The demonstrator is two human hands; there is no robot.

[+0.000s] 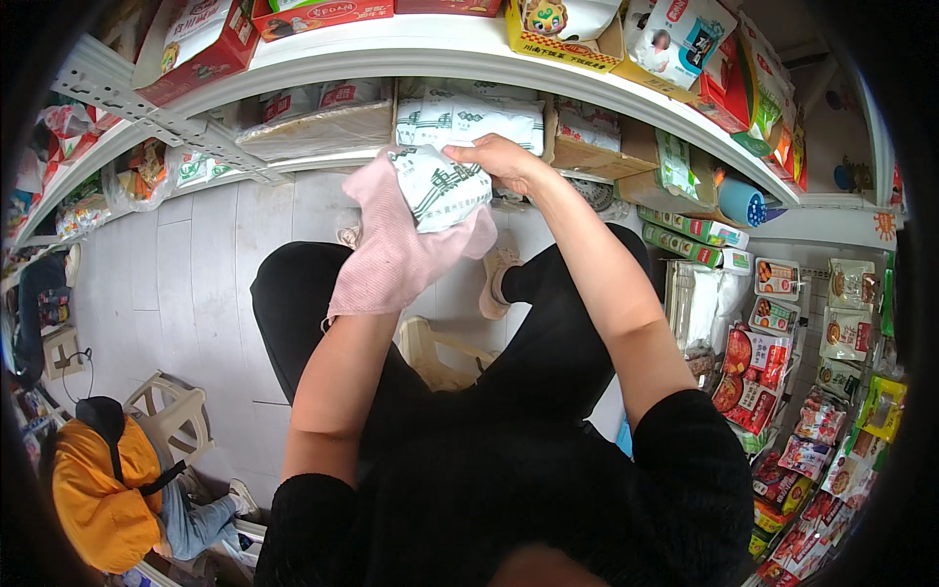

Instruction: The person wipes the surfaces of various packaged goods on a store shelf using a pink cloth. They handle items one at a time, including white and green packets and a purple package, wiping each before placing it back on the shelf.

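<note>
In the head view, a white plastic packet with green print point(449, 183) is held up between my two hands, in front of the lower shelf. My right hand point(502, 163) pinches its upper right corner with thumb and fingers. A pink cloth point(385, 253) drapes over my left hand point(381, 282) and runs under the packet's lower edge; the fingers are hidden beneath it. The cloth supports the packet from the left and below. Behind the packet, similar white packets point(469, 121) lie in a box on the lower shelf.
Open cartons point(605, 150) of packets stand on the lower shelf. The white upper shelf edge point(440, 55) curves above my hands. Packaged food point(755, 367) hangs at the right. A person in orange point(110, 484) sits at the lower left, near a beige plastic stool point(172, 411).
</note>
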